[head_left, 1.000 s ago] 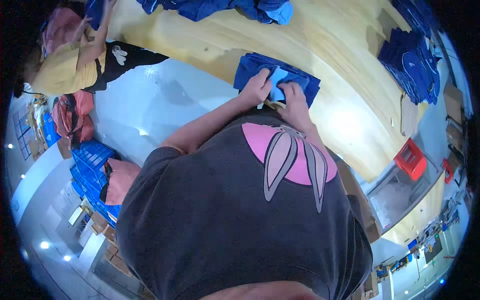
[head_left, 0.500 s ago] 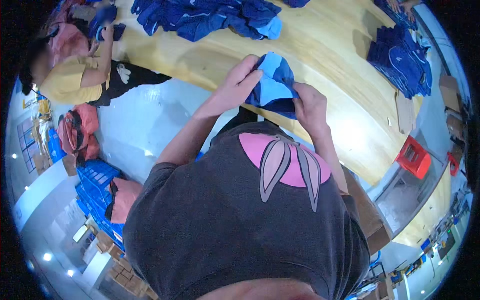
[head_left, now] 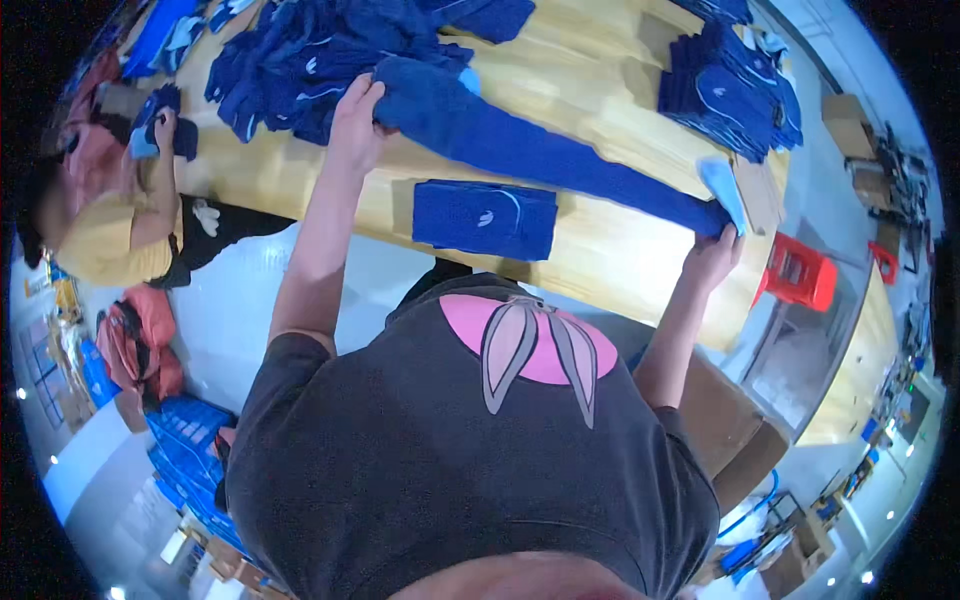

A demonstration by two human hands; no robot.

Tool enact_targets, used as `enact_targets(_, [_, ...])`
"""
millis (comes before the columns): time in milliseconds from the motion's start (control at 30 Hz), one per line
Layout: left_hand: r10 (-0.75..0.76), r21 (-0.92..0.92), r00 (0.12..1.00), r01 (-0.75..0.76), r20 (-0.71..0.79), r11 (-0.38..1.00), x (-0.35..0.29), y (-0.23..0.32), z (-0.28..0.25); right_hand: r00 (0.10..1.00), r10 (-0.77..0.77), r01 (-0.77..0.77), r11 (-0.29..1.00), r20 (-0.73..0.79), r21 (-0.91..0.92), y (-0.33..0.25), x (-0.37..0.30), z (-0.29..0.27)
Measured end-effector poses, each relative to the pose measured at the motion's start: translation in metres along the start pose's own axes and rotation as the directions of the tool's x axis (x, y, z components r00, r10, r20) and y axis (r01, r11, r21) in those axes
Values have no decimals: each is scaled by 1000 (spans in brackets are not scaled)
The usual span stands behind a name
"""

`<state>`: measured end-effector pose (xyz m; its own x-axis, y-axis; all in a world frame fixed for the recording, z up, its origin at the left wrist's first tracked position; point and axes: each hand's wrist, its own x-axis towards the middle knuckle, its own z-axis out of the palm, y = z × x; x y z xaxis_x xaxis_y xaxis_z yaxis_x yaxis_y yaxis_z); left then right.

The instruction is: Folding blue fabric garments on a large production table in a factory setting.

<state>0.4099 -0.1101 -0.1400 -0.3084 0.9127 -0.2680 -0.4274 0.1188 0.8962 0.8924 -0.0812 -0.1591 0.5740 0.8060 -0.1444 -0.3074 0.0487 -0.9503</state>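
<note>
A long navy garment [head_left: 560, 155] with light blue patches is stretched taut across the table in front of me. My left hand [head_left: 358, 120] grips its wider, bunched end at the upper left. At the lower right, my right hand [head_left: 714, 260] pinches the narrow end beside a light blue flap. Below the stretched cloth, a neatly folded navy garment [head_left: 484, 220] with a small white mark lies flat near the table's front edge. Neither hand touches it.
A loose heap of navy garments [head_left: 290, 75] covers the far left of the wooden table [head_left: 610, 270]. Folded navy clothes [head_left: 728, 92] are stacked at the right. A red plastic stool [head_left: 800, 275] stands beyond the right edge. A person in yellow [head_left: 125, 235] handles cloth at the left.
My hands have moved wide apart, drawing the bunched garment out into a long strip. The folded garment on the table has come into sight. The view has shifted.
</note>
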Motion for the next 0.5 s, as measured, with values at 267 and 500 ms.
enact_targets(267, [-87,573,995,44,47,818,135,-211,-15,972,10,-89,942,-236,-324,57,11,-79])
enact_targets(500, [-206,410,939,309,-277,858,139,-259,-21,873,52,-349,762,-485,-545,107,37,-226])
